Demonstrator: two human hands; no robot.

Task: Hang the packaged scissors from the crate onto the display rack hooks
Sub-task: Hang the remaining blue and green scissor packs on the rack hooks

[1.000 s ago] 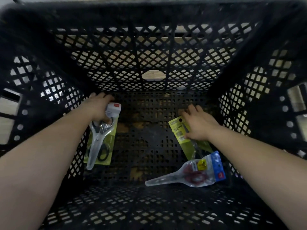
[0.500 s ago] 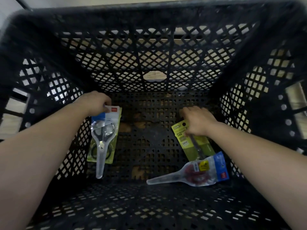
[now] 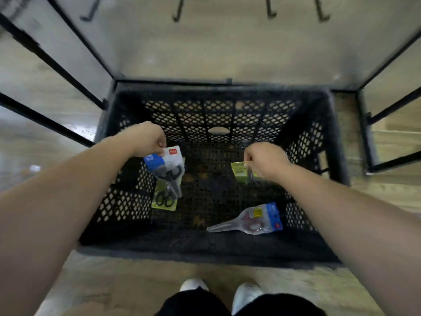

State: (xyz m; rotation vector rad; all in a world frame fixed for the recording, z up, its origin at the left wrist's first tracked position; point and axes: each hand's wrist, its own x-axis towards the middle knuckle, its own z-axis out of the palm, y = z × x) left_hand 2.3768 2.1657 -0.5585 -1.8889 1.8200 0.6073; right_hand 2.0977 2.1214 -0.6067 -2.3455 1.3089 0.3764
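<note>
A black lattice crate [image 3: 218, 92] stands on the floor below me. My left hand [image 3: 148, 139] pinches the top of a blue-and-white scissors pack [image 3: 167, 165], which hangs inside the crate at the left. A green-backed pack with black scissors [image 3: 165, 197] shows just below it; whether my left hand holds that one too is unclear. My right hand [image 3: 264, 161] grips the top of a yellow-green scissors pack [image 3: 239, 171], lifted off the crate floor. A blue-topped pack with red-handled scissors [image 3: 252, 218] lies on the crate bottom at the right. Black rack hooks [image 3: 271, 10] hang at the top.
The display rack's black frame bars [image 3: 57, 62] run along the left, and more bars [image 3: 387, 110] stand at the right, close behind the crate. A pale panel [image 3: 227, 42] backs the hooks. My white shoes [image 3: 247, 293] stand on the wooden floor just before the crate.
The view has pulled back up out of the crate, so its rim, the rack and my feet now show. Both hands have risen with their packs off the crate floor.
</note>
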